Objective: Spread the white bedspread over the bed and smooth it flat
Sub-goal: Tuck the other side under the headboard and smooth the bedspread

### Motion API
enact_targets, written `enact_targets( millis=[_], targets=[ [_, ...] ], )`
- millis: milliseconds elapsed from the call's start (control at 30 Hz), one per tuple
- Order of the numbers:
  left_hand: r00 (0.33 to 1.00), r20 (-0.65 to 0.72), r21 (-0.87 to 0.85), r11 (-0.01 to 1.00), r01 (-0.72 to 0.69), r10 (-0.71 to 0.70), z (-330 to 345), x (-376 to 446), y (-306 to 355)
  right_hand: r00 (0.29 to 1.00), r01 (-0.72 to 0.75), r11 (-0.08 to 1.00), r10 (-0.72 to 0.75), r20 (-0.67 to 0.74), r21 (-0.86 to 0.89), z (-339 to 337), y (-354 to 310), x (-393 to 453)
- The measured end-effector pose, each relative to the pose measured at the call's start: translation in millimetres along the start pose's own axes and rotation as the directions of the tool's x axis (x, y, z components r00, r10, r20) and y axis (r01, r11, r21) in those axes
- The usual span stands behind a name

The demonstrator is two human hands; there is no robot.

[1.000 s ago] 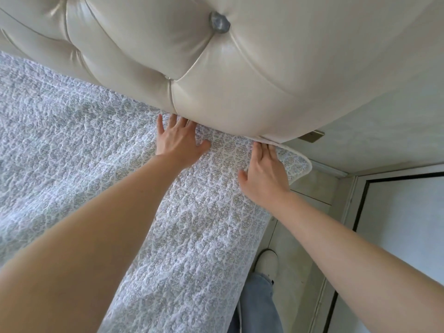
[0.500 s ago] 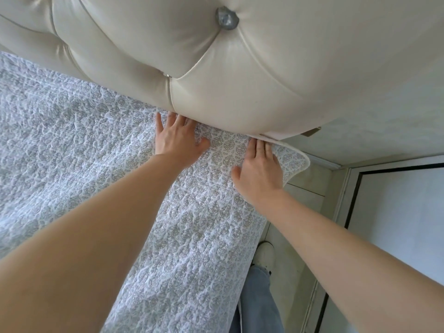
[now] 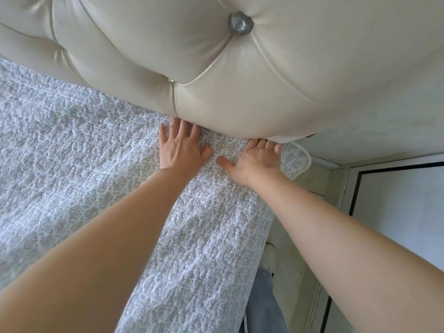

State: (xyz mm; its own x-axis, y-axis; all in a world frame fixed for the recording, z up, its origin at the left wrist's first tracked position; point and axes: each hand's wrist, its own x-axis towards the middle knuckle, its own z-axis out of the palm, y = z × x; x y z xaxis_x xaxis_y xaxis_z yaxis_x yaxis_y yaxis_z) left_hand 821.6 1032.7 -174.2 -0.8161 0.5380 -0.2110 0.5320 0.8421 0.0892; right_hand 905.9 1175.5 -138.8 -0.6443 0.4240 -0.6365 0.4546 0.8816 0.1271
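Note:
The white quilted bedspread (image 3: 72, 164) with a grey pattern lies over the bed, reaching up to the headboard. Its rounded corner (image 3: 296, 161) sticks out past the bed's right edge. My left hand (image 3: 181, 146) lies flat on the bedspread, fingers straight, with the fingertips at the foot of the headboard. My right hand (image 3: 255, 159) presses flat beside it near the corner, its fingertips tucked under the headboard's lower edge.
A cream tufted headboard (image 3: 216, 68) with a silver button (image 3: 240, 22) overhangs the top of the bed. To the right are a pale floor, a white door with a dark frame (image 3: 396, 200), my jeans leg (image 3: 264, 304) and my white shoe (image 3: 270, 255).
Both hands have slid a little further toward the headboard, pressing the bedspread's top edge into the gap. The right hand's fingertips now reach under the headboard.

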Motion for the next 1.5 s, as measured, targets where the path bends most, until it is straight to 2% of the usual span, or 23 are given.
enact_targets(
  millis=[67, 167, 233, 300, 367, 400, 467, 500, 567, 600, 633, 667, 700, 767, 867, 967, 1167, 1333, 1433, 1500],
  targets=[
    [1.0, 0.023, 0.005, 1.0, -0.01, 0.01, -4, 0, 1, 1.0, -0.015, 0.999, 0.015, -0.009, 0.037, 5, 1, -6],
    [0.999, 0.044, -0.018, 1.0, -0.022, 0.023, -6, 1, -2, 0.998, -0.027, 0.983, 0.037, -0.05, 0.184, 25, 6, -19],
    [0.998, 0.055, -0.038, 0.999, -0.016, 0.018, -4, -1, -3, 0.99, 0.035, 0.962, 0.002, -0.138, 0.27, 45, 11, -31],
    [0.998, 0.064, -0.048, 0.999, -0.01, 0.013, 2, -4, -4, 0.98, 0.118, 0.873, -0.027, -0.196, 0.472, 69, 23, -46],
    [0.997, 0.072, -0.026, 1.0, -0.008, 0.01, 9, -7, -6, 0.972, 0.098, 0.658, 0.099, -0.215, 0.746, 92, 41, -60],
    [0.997, 0.07, -0.006, 1.0, -0.008, 0.008, 11, -9, -7, 0.965, 0.022, 0.523, 0.211, -0.155, 0.852, 104, 52, -64],
    [0.998, 0.057, 0.011, 1.0, -0.002, 0.002, 15, -10, -7, 0.914, -0.222, 0.26, 0.39, 0.108, 0.94, 122, 69, -63],
    [0.999, 0.051, 0.011, 1.0, 0.005, -0.006, 16, -10, -8, 0.889, -0.323, 0.196, 0.397, 0.227, 0.926, 127, 74, -57],
    [0.999, 0.041, 0.016, 1.0, 0.008, -0.008, 18, -11, -8, 0.858, -0.454, 0.054, 0.295, 0.42, 0.889, 130, 72, -48],
    [0.999, 0.035, 0.017, 1.0, 0.007, -0.008, 18, -12, -8, 0.848, -0.478, -0.081, 0.216, 0.483, 0.875, 128, 68, -42],
    [1.0, 0.028, 0.017, 1.0, 0.008, -0.008, 19, -12, -8, 0.845, -0.483, -0.238, 0.125, 0.52, 0.843, 124, 65, -38],
    [1.0, 0.02, 0.016, 1.0, 0.008, -0.008, 20, -13, -9, 0.854, -0.473, -0.349, 0.045, 0.518, 0.809, 119, 63, -35],
    [1.0, 0.015, 0.013, 1.0, 0.008, -0.008, 20, -13, -9, 0.869, -0.449, -0.402, 0.013, 0.495, 0.798, 114, 63, -34],
    [1.0, 0.008, 0.011, 1.0, 0.009, -0.009, 21, -14, -9, 0.89, -0.384, -0.391, 0.083, 0.448, 0.836, 111, 70, -33],
    [1.0, -0.002, 0.024, 0.999, 0.026, -0.026, 24, -15, -7, 0.897, -0.308, -0.275, 0.234, 0.374, 0.911, 117, 89, -34],
    [0.999, -0.017, -0.014, 0.999, 0.033, -0.033, 23, -17, -6, 0.905, -0.3, -0.188, 0.254, 0.341, 0.935, 118, 100, -34],
    [0.999, 0.005, -0.062, 0.997, -0.036, 0.036, 15, -27, -8, 0.886, -0.341, -0.189, 0.262, 0.382, 0.921, 129, 106, -52],
    [0.997, -0.052, -0.103, 0.993, -0.057, 0.052, 9, -29, -8, 0.877, -0.377, -0.175, 0.249, 0.412, 0.909, 125, 110, -56],
    [0.998, -0.045, -0.078, 0.996, -0.054, 0.05, 1, -23, -5, 0.87, -0.424, -0.064, 0.247, 0.426, 0.903, 112, 124, -44],
    [0.998, -0.018, -0.028, 0.998, -0.055, 0.054, 2, -18, 4, 0.918, -0.332, 0.093, 0.262, 0.299, 0.939, 94, 137, -28]
  ],
)
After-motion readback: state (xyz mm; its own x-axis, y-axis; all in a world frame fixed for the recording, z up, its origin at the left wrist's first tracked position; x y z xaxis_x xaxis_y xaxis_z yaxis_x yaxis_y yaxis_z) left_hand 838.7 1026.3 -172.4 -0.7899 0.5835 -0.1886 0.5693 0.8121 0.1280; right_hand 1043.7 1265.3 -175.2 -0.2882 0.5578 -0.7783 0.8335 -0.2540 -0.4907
